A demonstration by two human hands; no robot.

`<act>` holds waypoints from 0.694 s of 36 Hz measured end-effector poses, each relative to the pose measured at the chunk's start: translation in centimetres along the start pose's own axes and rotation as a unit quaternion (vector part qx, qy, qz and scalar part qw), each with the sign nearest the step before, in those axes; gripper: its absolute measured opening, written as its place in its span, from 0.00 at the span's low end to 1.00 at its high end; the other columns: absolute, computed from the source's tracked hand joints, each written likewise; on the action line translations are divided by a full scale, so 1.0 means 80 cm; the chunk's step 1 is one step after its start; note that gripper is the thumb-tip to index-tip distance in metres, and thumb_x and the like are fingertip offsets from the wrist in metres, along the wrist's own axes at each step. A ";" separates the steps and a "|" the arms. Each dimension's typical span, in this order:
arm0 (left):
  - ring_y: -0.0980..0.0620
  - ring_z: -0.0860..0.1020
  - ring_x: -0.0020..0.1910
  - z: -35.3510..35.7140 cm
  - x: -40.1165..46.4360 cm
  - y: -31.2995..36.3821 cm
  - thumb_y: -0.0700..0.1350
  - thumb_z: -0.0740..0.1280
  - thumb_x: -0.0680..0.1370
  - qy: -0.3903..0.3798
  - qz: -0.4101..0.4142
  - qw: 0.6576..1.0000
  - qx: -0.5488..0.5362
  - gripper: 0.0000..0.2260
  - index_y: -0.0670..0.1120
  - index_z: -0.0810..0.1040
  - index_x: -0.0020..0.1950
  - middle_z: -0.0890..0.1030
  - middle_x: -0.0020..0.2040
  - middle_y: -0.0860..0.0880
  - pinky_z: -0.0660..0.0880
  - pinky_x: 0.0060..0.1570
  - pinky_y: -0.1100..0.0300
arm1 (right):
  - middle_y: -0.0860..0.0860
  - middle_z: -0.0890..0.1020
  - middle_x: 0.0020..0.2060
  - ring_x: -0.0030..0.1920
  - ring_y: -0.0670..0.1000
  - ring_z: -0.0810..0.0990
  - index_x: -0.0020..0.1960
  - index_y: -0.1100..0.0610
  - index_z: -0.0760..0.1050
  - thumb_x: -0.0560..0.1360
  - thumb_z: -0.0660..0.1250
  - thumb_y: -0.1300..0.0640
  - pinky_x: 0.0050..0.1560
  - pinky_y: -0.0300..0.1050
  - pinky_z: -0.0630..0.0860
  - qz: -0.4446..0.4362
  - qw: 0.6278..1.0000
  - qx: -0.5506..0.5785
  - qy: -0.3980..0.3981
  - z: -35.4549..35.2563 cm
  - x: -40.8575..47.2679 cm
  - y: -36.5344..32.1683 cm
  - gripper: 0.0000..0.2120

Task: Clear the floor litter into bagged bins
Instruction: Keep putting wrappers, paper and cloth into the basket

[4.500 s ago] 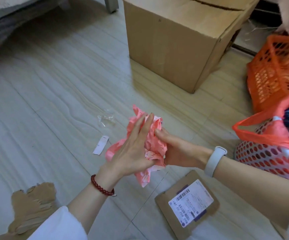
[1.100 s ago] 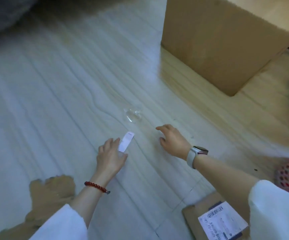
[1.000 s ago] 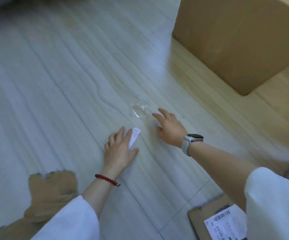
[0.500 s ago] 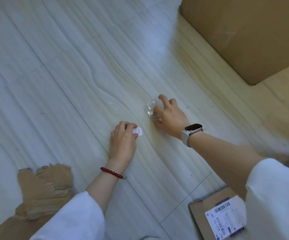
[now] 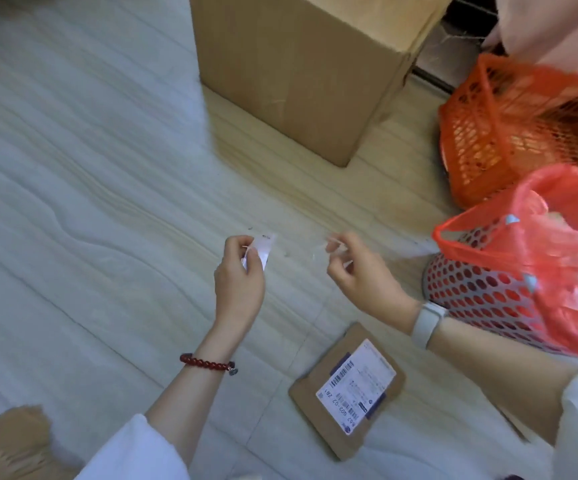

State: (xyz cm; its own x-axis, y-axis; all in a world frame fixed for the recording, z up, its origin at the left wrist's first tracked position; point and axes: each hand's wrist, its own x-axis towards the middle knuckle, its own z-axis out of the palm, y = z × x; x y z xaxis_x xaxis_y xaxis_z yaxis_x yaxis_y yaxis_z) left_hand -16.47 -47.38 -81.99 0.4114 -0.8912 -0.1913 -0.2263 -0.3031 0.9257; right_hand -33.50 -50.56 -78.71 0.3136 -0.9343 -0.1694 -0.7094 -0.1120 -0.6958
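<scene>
Your left hand [image 5: 239, 277] is raised above the floor [image 5: 72, 202], fingers curled, pinching a white paper slip [image 5: 265, 249] that stands nearly upright, long axis tilted up and to the right. Your right hand [image 5: 356, 268] pinches a scrap of clear plastic [image 5: 318, 251] (blurred, hard to make out) left of the red-bagged bin [image 5: 488, 285].

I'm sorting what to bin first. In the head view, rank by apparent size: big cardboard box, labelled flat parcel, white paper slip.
1. Cardboard box, largest though farthest.
2. Flat parcel, clearly smaller.
3. Paper slip, pinched by the left hand, smallest.
</scene>
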 end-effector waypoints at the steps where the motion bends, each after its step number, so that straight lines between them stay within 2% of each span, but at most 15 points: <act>1: 0.44 0.76 0.38 0.015 -0.002 0.026 0.41 0.57 0.79 -0.015 0.024 1.000 -0.013 0.05 0.51 0.69 0.50 0.75 0.42 0.56 0.70 0.35 0.57 | 0.44 0.73 0.36 0.30 0.44 0.71 0.52 0.53 0.67 0.77 0.58 0.60 0.34 0.37 0.67 -0.004 1.000 0.008 0.028 -0.027 -0.005 -0.001 0.05; 3: 0.47 0.77 0.33 0.046 -0.008 0.077 0.40 0.57 0.79 -0.041 0.083 0.995 -0.034 0.05 0.50 0.69 0.51 0.75 0.42 0.56 0.70 0.32 0.61 | 0.43 0.74 0.40 0.34 0.42 0.74 0.54 0.54 0.68 0.76 0.59 0.61 0.35 0.31 0.67 -0.041 0.995 0.002 0.095 -0.081 -0.019 -0.002 0.07; 5: 0.55 0.76 0.29 0.079 -0.019 0.128 0.39 0.57 0.79 -0.076 0.138 0.986 -0.058 0.06 0.49 0.70 0.51 0.76 0.41 0.57 0.71 0.29 0.66 | 0.49 0.76 0.49 0.39 0.45 0.75 0.57 0.59 0.70 0.75 0.59 0.58 0.39 0.31 0.69 -0.090 0.983 -0.030 0.156 -0.131 -0.037 0.002 0.12; 6: 0.58 0.76 0.29 0.096 -0.026 0.152 0.39 0.58 0.79 -0.098 0.159 0.980 -0.071 0.06 0.49 0.71 0.52 0.76 0.41 0.58 0.73 0.31 0.64 | 0.52 0.75 0.53 0.41 0.47 0.74 0.58 0.61 0.70 0.74 0.57 0.55 0.41 0.31 0.69 -0.106 0.976 -0.050 0.182 -0.156 -0.047 0.007 0.15; 8: 0.58 0.77 0.34 0.132 -0.041 0.192 0.39 0.58 0.79 -0.136 0.202 0.966 -0.084 0.07 0.49 0.72 0.52 0.77 0.41 0.60 0.77 0.38 0.56 | 0.52 0.72 0.55 0.46 0.46 0.73 0.57 0.64 0.70 0.74 0.56 0.54 0.43 0.28 0.69 -0.117 0.962 -0.082 0.231 -0.207 -0.071 0.021 0.17; 9: 0.55 0.78 0.38 0.149 -0.048 0.208 0.39 0.59 0.78 -0.150 0.228 0.959 -0.079 0.07 0.49 0.73 0.52 0.77 0.42 0.59 0.78 0.41 0.53 | 0.51 0.71 0.55 0.48 0.44 0.71 0.57 0.64 0.70 0.74 0.56 0.55 0.44 0.26 0.68 -0.111 0.955 -0.093 0.258 -0.229 -0.082 0.029 0.16; 12: 0.51 0.78 0.47 0.201 -0.073 0.246 0.39 0.60 0.77 -0.186 0.324 0.926 -0.052 0.09 0.43 0.75 0.56 0.79 0.47 0.54 0.73 0.48 0.59 | 0.51 0.70 0.53 0.52 0.42 0.68 0.56 0.62 0.70 0.74 0.58 0.61 0.48 0.24 0.66 -0.077 0.931 -0.110 0.339 -0.285 -0.119 0.068 0.12; 15: 0.49 0.76 0.54 0.246 -0.098 0.270 0.35 0.60 0.77 -0.209 0.389 0.897 -0.019 0.12 0.40 0.75 0.59 0.80 0.54 0.46 0.68 0.51 0.64 | 0.52 0.68 0.53 0.53 0.41 0.66 0.56 0.63 0.70 0.76 0.58 0.61 0.51 0.33 0.65 -0.020 0.910 -0.115 0.398 -0.316 -0.150 0.109 0.11; 17: 0.46 0.76 0.56 0.274 -0.110 0.276 0.36 0.59 0.78 -0.250 0.404 0.880 0.016 0.13 0.41 0.74 0.62 0.79 0.57 0.44 0.68 0.55 0.61 | 0.55 0.68 0.57 0.58 0.43 0.65 0.59 0.64 0.70 0.76 0.60 0.62 0.56 0.38 0.66 0.021 0.912 -0.119 0.392 -0.324 -0.163 0.133 0.12; 19: 0.45 0.74 0.60 0.302 -0.114 0.271 0.42 0.59 0.78 -0.286 0.421 0.849 0.143 0.15 0.46 0.73 0.65 0.77 0.60 0.46 0.68 0.60 0.51 | 0.59 0.67 0.64 0.67 0.51 0.64 0.63 0.62 0.70 0.76 0.62 0.59 0.65 0.42 0.61 0.075 0.939 -0.144 0.302 -0.327 -0.171 0.158 0.17; 21: 0.47 0.69 0.65 0.316 -0.116 0.262 0.47 0.59 0.78 -0.290 0.419 0.813 0.281 0.14 0.51 0.75 0.63 0.74 0.63 0.49 0.61 0.66 0.43 | 0.59 0.70 0.67 0.69 0.55 0.65 0.64 0.59 0.72 0.76 0.63 0.54 0.69 0.46 0.59 0.127 0.956 -0.190 0.185 -0.327 -0.180 0.180 0.18; 22: 0.49 0.66 0.67 0.317 -0.116 0.258 0.48 0.60 0.78 -0.282 0.410 0.811 0.308 0.14 0.52 0.76 0.62 0.72 0.65 0.51 0.55 0.68 0.41 | 0.58 0.72 0.66 0.68 0.55 0.67 0.63 0.59 0.74 0.76 0.63 0.54 0.68 0.46 0.59 0.132 0.957 -0.199 0.165 -0.328 -0.185 0.186 0.17; 25: 0.49 0.58 0.72 0.311 -0.107 0.250 0.49 0.59 0.78 -0.230 0.400 0.830 0.315 0.14 0.51 0.75 0.63 0.67 0.69 0.50 0.45 0.69 0.36 | 0.53 0.78 0.61 0.64 0.52 0.73 0.59 0.58 0.77 0.77 0.61 0.54 0.66 0.49 0.66 0.119 0.952 -0.165 0.229 -0.332 -0.199 0.198 0.14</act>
State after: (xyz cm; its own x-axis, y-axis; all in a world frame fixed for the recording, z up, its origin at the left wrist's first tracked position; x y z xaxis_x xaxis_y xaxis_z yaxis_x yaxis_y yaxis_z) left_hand -46.49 -54.24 -69.93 -0.4396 -0.8832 0.1633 -0.7402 0.4593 0.4910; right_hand -66.49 -46.47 -68.48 -0.1352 -0.9875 0.0805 -0.9096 0.0916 -0.4052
